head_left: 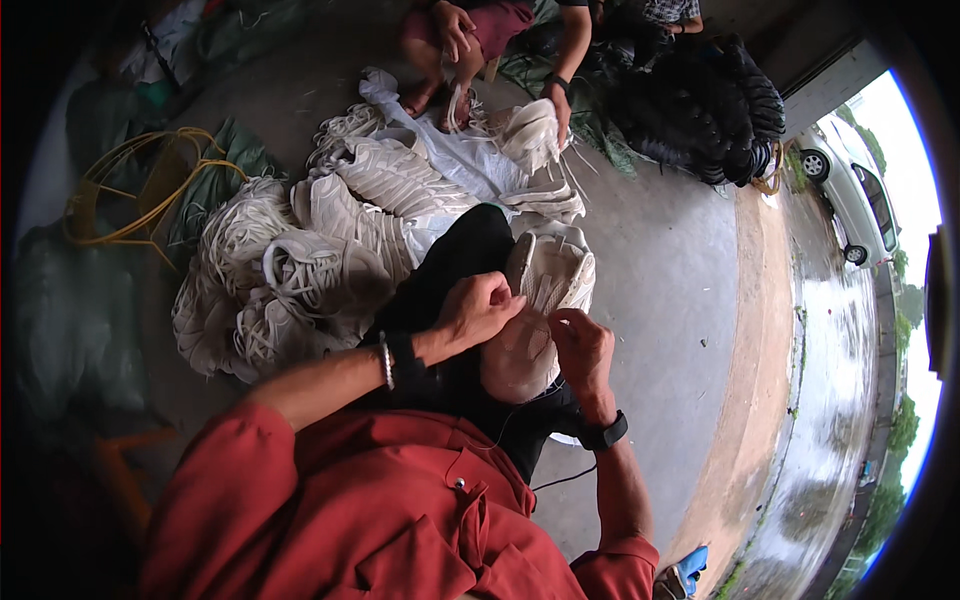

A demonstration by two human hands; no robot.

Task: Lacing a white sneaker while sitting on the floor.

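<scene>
The left hand (490,307) and right hand (584,350) flank the laces (545,296) of a white sneaker (513,362), positioned between them against black trousers (440,278). Fingers on both are curled; whether they are clamped on the laces cannot be told at this angle. Caution: uneven pull on the laces could twist the sneaker out of place. Ahead-left of the left hand, a sneaker pile (345,268) limits sideways reach. Beyond the right hand: a co-worker's hand (559,108) at white shoe uppers (528,138), then stacked black footwear (690,120).
</scene>
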